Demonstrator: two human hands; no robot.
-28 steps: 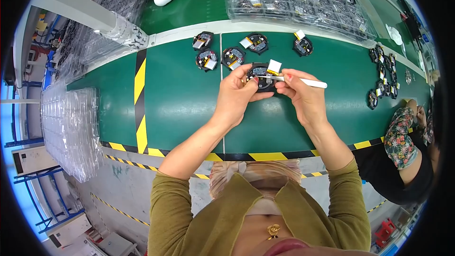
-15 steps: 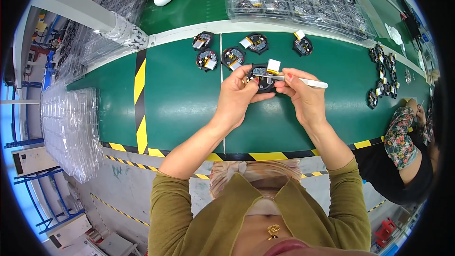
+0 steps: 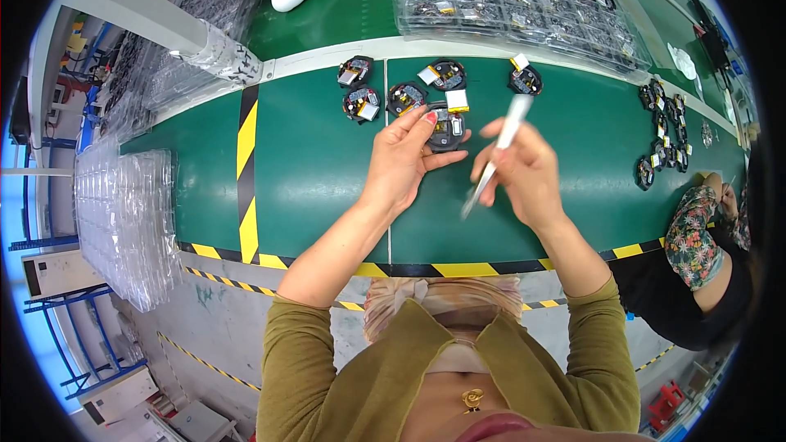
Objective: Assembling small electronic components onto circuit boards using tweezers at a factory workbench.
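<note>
My left hand (image 3: 397,165) grips a round black device housing (image 3: 446,134) by its left side, thumb on top. A circuit board shows inside it, and a small silver-white battery pouch (image 3: 457,100) sticks up from its far edge. To the right, apart from the housing, my right hand (image 3: 526,170) is closed round white tweezers (image 3: 512,121). They are blurred, with the thin tip pointing down toward me and the broad white end up. Just beyond my hands lie several similar open housings (image 3: 407,98) with batteries, and one more housing (image 3: 526,79) lies farther right.
Clear plastic trays (image 3: 516,12) filled with housings stand beyond the white rail. Stacked clear trays (image 3: 123,221) sit at the left. More housings (image 3: 661,127) are grouped at the right, near another person's floral sleeve (image 3: 692,233). A grey post (image 3: 155,12) rises at the far left.
The tweezers have left the housing and swung round, tip now toward me. My left hand has shifted the housing slightly left.
</note>
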